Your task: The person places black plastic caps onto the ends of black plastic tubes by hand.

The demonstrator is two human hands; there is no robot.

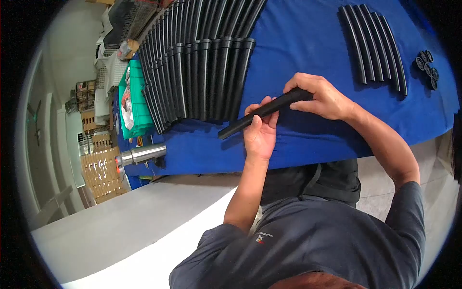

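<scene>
A black tube (240,124) is held slantwise above the blue cloth, its lower end pointing left. My left hand (261,132) supports it near the middle, with the thumb on the near side and fingers behind. Wrapped round the upper right end of the same tube is my right hand (320,96), which partly hides that end. Several black tubes with collared ends (207,77) lie side by side in rows to the left of my hands. Further right are several thinner black tubes (373,48) and a small group of round black caps (427,70).
The blue cloth (298,43) covers the table. At the left stand a green bin (139,103) with packed items and a shiny metal cylinder (147,153) near the table's edge. Wire racks (115,72) and a woven basket (102,173) are beyond.
</scene>
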